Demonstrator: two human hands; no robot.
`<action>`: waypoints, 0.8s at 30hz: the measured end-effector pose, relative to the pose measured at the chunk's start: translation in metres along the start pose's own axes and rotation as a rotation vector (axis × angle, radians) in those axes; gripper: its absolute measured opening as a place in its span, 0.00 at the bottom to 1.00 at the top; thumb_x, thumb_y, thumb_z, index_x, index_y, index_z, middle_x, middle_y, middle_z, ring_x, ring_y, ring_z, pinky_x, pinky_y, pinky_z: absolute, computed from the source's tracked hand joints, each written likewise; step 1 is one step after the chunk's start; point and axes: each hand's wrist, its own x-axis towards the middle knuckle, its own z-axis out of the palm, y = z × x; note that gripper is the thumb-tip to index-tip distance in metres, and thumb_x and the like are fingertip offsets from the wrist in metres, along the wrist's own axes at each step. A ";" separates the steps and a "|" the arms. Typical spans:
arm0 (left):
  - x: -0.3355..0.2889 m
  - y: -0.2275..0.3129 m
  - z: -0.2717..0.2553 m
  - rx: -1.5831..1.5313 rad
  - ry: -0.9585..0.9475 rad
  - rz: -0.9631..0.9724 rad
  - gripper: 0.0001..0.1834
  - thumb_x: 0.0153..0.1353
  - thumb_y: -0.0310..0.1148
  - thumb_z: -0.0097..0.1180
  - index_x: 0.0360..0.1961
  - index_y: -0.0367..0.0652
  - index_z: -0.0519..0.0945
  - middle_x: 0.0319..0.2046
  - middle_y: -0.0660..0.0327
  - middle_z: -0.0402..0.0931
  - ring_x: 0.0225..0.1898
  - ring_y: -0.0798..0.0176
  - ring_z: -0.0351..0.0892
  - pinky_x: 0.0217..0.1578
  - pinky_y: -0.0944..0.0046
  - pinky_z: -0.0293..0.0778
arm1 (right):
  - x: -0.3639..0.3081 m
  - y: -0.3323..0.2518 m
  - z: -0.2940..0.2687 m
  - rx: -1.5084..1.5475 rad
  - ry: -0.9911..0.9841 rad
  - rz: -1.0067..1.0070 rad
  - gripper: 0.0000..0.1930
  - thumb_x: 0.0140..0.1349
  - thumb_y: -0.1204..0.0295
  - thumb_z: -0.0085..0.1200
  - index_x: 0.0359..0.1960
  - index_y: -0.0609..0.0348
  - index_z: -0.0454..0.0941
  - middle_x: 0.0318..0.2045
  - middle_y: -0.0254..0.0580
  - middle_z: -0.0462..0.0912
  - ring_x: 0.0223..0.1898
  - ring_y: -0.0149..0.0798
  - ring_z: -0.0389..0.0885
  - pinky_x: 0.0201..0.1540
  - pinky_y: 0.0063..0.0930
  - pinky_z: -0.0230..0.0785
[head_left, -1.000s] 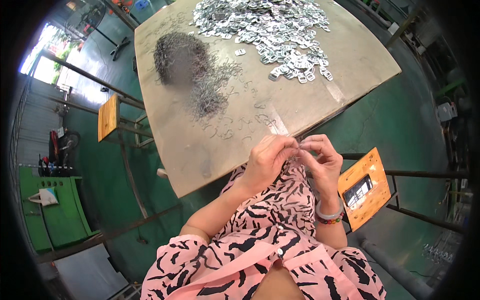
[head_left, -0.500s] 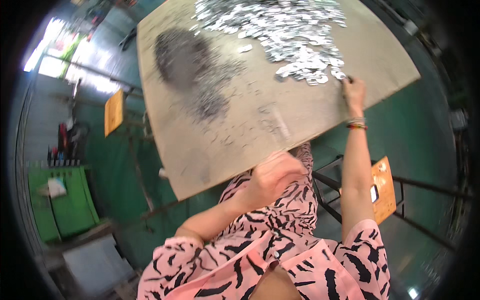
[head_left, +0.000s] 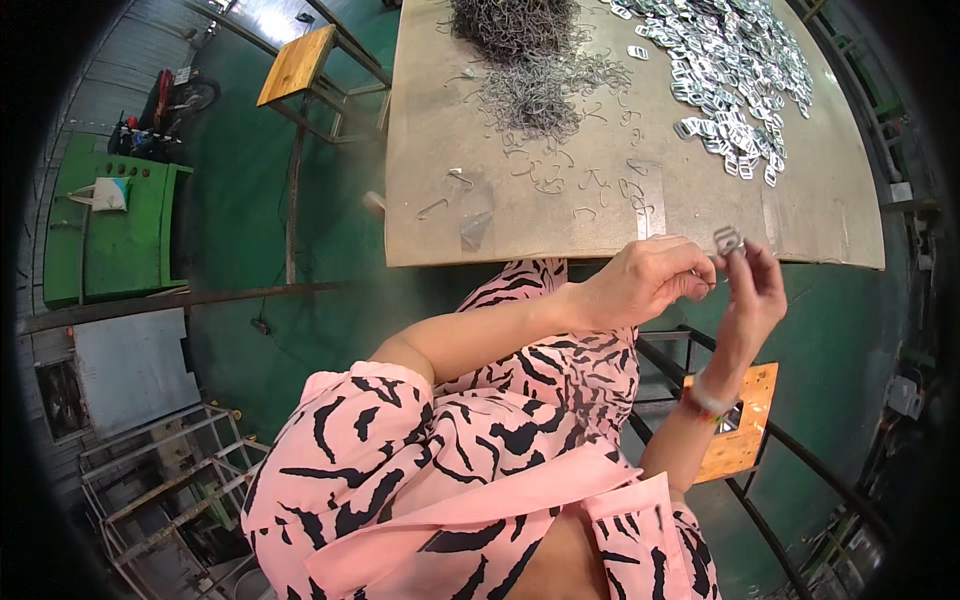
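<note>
Both hands' fingertips pinch one metal buckle (head_left: 727, 240) between them.

Even daylight, sharp centre, fisheye-bent edges

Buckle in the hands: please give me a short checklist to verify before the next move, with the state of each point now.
1. Buckle held in the right hand: ok, pinched at the fingertips just off the table edge.
2. Left hand close to the buckle: ok, its fingertips meet the right hand's.
3. Wire piece in the left hand: cannot tell, too small to see.
4. Loose wire hooks within reach on the table: ok, scattered near the front edge.
5. More buckles at hand: ok, a pile lies on the far right of the table.
6. Wire heap apart from the buckle pile: ok.
</note>
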 end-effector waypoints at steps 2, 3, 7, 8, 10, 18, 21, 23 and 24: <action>0.000 -0.003 0.001 0.011 -0.004 0.021 0.07 0.51 0.22 0.58 0.32 0.37 0.75 0.26 0.57 0.75 0.29 0.58 0.76 0.29 0.63 0.71 | -0.026 -0.011 0.007 -0.023 0.041 -0.073 0.09 0.54 0.84 0.55 0.38 0.70 0.76 0.32 0.40 0.80 0.32 0.28 0.78 0.38 0.19 0.71; -0.001 -0.004 0.001 0.027 -0.004 0.031 0.07 0.51 0.23 0.59 0.32 0.37 0.75 0.26 0.57 0.75 0.28 0.58 0.76 0.29 0.62 0.70 | -0.034 -0.015 0.011 -0.023 0.044 -0.078 0.09 0.54 0.84 0.55 0.38 0.70 0.76 0.32 0.40 0.80 0.32 0.28 0.78 0.38 0.19 0.71; -0.002 0.001 -0.003 0.097 0.015 0.053 0.08 0.49 0.24 0.60 0.31 0.38 0.75 0.25 0.57 0.75 0.28 0.56 0.75 0.30 0.61 0.69 | -0.048 -0.025 0.019 -0.027 0.076 -0.153 0.09 0.51 0.88 0.56 0.35 0.70 0.77 0.31 0.40 0.81 0.33 0.28 0.78 0.38 0.17 0.70; -0.003 0.001 -0.003 0.114 0.030 0.069 0.08 0.49 0.24 0.60 0.31 0.38 0.75 0.25 0.58 0.74 0.29 0.55 0.75 0.31 0.60 0.69 | -0.048 -0.026 0.021 -0.022 0.079 -0.140 0.08 0.51 0.87 0.56 0.35 0.71 0.77 0.30 0.40 0.81 0.32 0.28 0.78 0.38 0.17 0.71; -0.004 0.002 -0.006 0.136 0.051 0.086 0.08 0.49 0.24 0.60 0.30 0.38 0.75 0.25 0.58 0.74 0.29 0.54 0.75 0.31 0.59 0.68 | -0.049 -0.026 0.023 -0.016 0.076 -0.130 0.08 0.51 0.87 0.56 0.35 0.71 0.77 0.30 0.40 0.81 0.32 0.28 0.78 0.38 0.17 0.71; -0.012 -0.007 -0.015 0.259 0.081 0.066 0.06 0.49 0.25 0.59 0.30 0.40 0.75 0.24 0.60 0.74 0.28 0.54 0.73 0.32 0.59 0.67 | -0.041 -0.009 0.026 0.159 0.043 0.023 0.11 0.49 0.88 0.57 0.36 0.70 0.76 0.28 0.44 0.81 0.26 0.29 0.77 0.29 0.19 0.70; -0.011 -0.010 -0.015 0.284 0.046 0.036 0.06 0.50 0.25 0.58 0.30 0.40 0.75 0.24 0.60 0.74 0.28 0.55 0.73 0.32 0.59 0.67 | -0.041 -0.012 0.029 0.235 0.091 0.004 0.10 0.49 0.88 0.57 0.35 0.70 0.76 0.27 0.45 0.81 0.25 0.30 0.77 0.29 0.19 0.70; -0.012 -0.015 -0.016 0.265 0.032 0.029 0.06 0.50 0.25 0.59 0.31 0.40 0.75 0.25 0.59 0.74 0.29 0.54 0.74 0.33 0.59 0.67 | -0.041 -0.010 0.031 0.254 0.089 0.017 0.10 0.49 0.88 0.56 0.34 0.70 0.76 0.27 0.45 0.81 0.25 0.30 0.77 0.29 0.20 0.71; -0.014 -0.018 -0.017 0.245 0.028 0.026 0.07 0.51 0.26 0.59 0.31 0.40 0.76 0.25 0.58 0.74 0.30 0.54 0.74 0.33 0.59 0.68 | -0.041 -0.009 0.031 0.270 0.079 0.025 0.10 0.49 0.89 0.56 0.34 0.70 0.75 0.27 0.45 0.81 0.24 0.31 0.77 0.28 0.20 0.71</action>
